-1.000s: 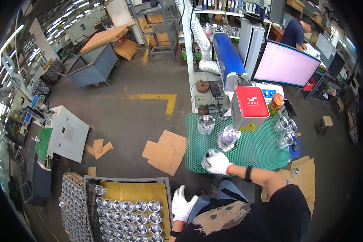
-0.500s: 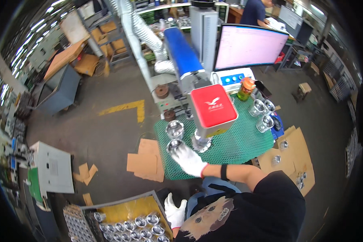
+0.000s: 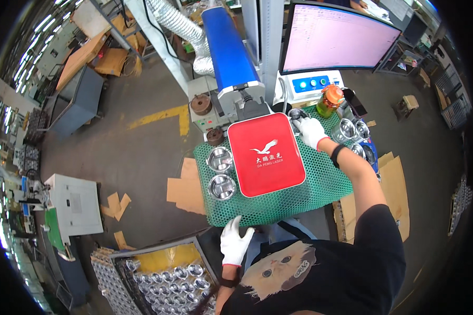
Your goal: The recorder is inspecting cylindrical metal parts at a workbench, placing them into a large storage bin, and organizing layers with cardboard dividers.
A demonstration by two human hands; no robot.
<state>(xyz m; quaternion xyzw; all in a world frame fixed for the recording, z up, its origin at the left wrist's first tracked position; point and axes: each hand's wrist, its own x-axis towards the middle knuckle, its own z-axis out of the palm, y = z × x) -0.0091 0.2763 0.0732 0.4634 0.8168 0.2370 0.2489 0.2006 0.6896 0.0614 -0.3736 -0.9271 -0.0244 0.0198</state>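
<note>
My right hand (image 3: 312,132), in a white glove, reaches past the right side of the red-topped machine head (image 3: 267,155). Its fingers close around a small round grey metal part (image 3: 298,114); the fingertips are partly covered, and what the part belongs to is unclear. Two shiny metal pistons, a nearer one (image 3: 222,187) and a farther one (image 3: 219,159), stand on the green mat (image 3: 320,181) left of the head. The head hides the mat beneath it. My gloved left hand (image 3: 235,243) hovers off the mat's front edge, thumb and fingers apart, with nothing in it.
More pistons (image 3: 344,130) stand at the mat's right edge, near an orange-capped bottle (image 3: 330,101) and a dark phone (image 3: 355,102). Behind are a button box (image 3: 312,84) and a monitor (image 3: 336,39). A crate (image 3: 168,252) at the lower left bears rows of pistons.
My right hand has left the nearer piston and moved right and away, to the round part beyond the head. My left hand has risen toward the mat's front edge. The view has shifted.
</note>
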